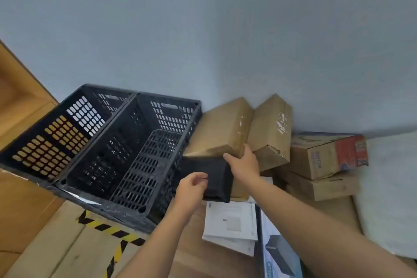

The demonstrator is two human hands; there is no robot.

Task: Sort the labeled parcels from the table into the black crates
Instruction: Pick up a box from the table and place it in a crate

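Note:
A black parcel (215,177) is held between both hands just right of the crates. My left hand (191,187) grips its near left edge. My right hand (244,165) holds its far right edge, fingers curled over the top. Two black perforated crates stand side by side against the wall: the left crate (67,119) and the right crate (126,165), nearest the parcel. I see nothing inside either one. Behind the black parcel lie brown cardboard boxes (223,128), (273,128).
More cardboard boxes are stacked at the right, one with a red end (327,153) atop a flat one (320,187). White flat boxes (230,221) and a blue printed box (279,253) lie near me. Cardboard with yellow-black tape (108,230) sits under the crates. A wall rises behind.

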